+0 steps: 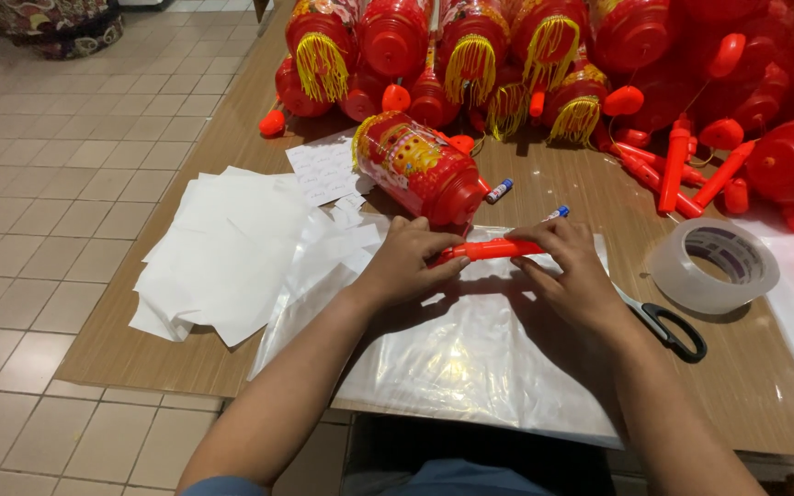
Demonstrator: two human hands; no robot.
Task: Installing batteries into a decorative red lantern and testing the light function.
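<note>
Handle [489, 249]: bright orange-red, plain; lantern [418, 167] lying just behind it: red with a gold and multicoloured printed band, and the lanterns [470, 41] at the back are red with yellow fringe tassels. Bench [581, 188]: brown wood grain; paper sheets [227, 253] white; plastic bag [470, 354] clear, glossy. Tape roll [715, 265] translucent with a greyish core, scissors [668, 329] black-handled, two small batteries [499, 191] blue and white, floor [57, 184] pale beige tile.

We have one view only, worn on the head, looking steeply down and forward over the tabletop [232, 138]. It sits close above our hands, with tiled floor [39, 184] at left.
</note>
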